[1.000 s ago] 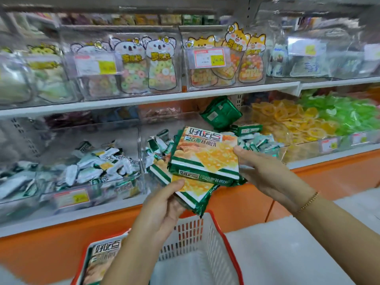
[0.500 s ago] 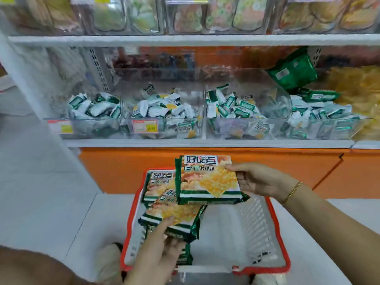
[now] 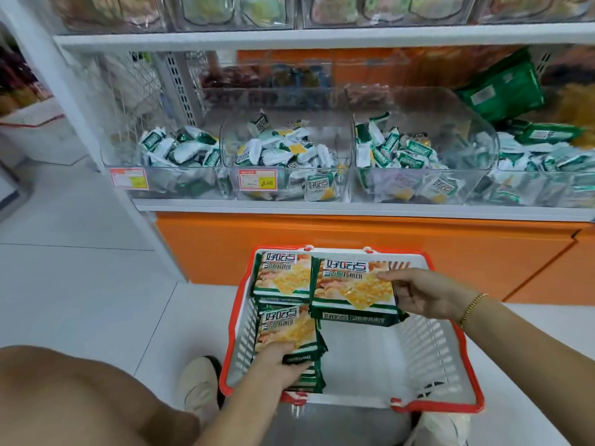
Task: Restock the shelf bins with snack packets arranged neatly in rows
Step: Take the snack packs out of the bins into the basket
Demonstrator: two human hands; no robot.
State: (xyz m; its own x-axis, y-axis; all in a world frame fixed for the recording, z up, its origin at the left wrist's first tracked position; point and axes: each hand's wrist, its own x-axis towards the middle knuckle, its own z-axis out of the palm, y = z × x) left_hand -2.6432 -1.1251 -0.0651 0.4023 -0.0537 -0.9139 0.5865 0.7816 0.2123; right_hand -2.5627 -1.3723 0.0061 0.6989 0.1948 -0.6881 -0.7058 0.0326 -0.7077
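A white basket with a red rim (image 3: 444, 358) stands on the floor below the shelf. My right hand (image 3: 421, 294) holds a green and white cracker pack (image 3: 351, 288) by its right edge over the basket. My left hand (image 3: 277, 365) grips the near end of another pack (image 3: 286, 329) lying on a stack at the basket's left side. A third pack (image 3: 280, 278) lies at the far left of the basket. Clear shelf bins (image 3: 418, 185) above hold several small loose cracker packets (image 3: 277, 149).
An orange base panel (image 3: 354, 246) runs under the white shelf edge. Large green bags (image 3: 502, 88) sit in the right bin. Price tags (image 3: 257, 180) hang on the bin fronts. My knee (image 3: 70, 397) and shoes (image 3: 199, 381) are beside the basket on the white floor.
The view dropped from the shelf to the basket. Both hands lowered their packs from shelf height into the basket; the left pack now lies on the stack.
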